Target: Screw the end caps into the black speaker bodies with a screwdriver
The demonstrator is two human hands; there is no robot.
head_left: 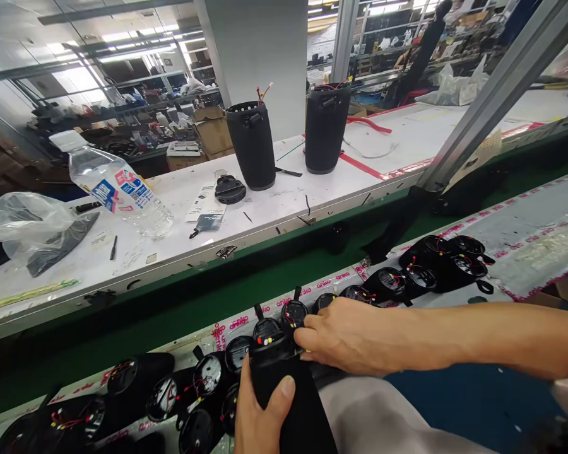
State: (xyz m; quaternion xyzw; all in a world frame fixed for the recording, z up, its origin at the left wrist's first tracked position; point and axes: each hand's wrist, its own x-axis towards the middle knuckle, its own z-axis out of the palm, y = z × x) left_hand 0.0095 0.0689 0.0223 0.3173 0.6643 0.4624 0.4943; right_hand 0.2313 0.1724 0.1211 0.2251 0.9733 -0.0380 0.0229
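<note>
My left hand (265, 416) is wrapped round a black fabric-covered cylinder (298, 403) at the bottom centre. The cylinder is tilted, with red, white and yellow connectors at its top end. My right hand (341, 337) reaches in from the right, its fingers bent together beside that top end; what they pinch, if anything, is hidden. Close behind the hands lies an open black cylinder (293, 313) with wires inside. More such cylinders lie along the near bench, among them one at the left (208, 375).
Beyond a green conveyor belt (170, 309), a white bench (284, 217) bears two upright black cylinders (250, 148), a black round cap (230, 189), a plastic bottle (123, 189) and a plastic bag (28, 221). A slanted metal post (497, 94) stands at the right.
</note>
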